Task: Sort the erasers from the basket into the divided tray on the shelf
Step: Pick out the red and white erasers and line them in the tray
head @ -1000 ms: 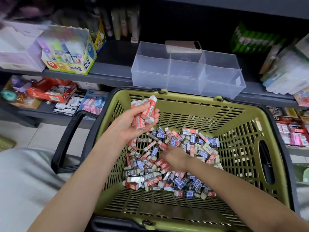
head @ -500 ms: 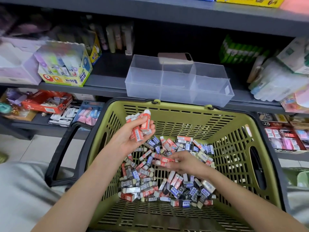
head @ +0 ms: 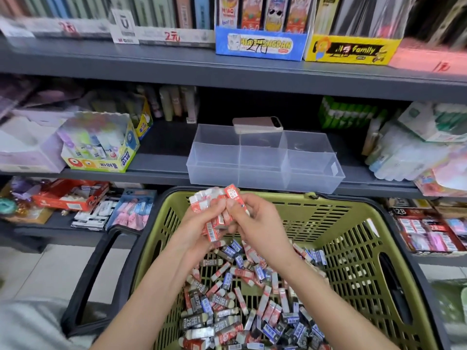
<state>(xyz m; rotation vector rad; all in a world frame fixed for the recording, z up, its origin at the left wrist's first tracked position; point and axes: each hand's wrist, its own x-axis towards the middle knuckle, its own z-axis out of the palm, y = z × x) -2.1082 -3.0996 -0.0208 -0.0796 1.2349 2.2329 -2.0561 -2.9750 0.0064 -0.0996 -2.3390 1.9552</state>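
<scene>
Your left hand (head: 199, 224) curls round a bunch of red paper-sleeved erasers (head: 214, 214) above the slotted green basket (head: 353, 223). Your right hand (head: 260, 223) pinches one of them. More blocks (head: 227, 299), some marked 2B, heap inside the basket. The clear divided tray (head: 265, 173) sits on the grey shelf (head: 161, 162), near a POWER GLUE box (head: 101, 150).

Far above the left grip (head: 199, 223) and the right grip (head: 257, 221), a blue display box (head: 260, 46) and a yellow box marked "family" (head: 351, 50) stand side by side. Up and well left of the left grip sits an open carton printed "POWER GLUE" (head: 101, 147). Straight above both grips a pink phone (head: 257, 124) lies flat. Up and right of the right grip stand green packs (head: 348, 113). About level with the left grip and well to its left lies a red box (head: 70, 194), with pink and blue packets (head: 134, 210) nearer. Well right of the right grip lie packs marked "2B" (head: 427, 233).
</scene>
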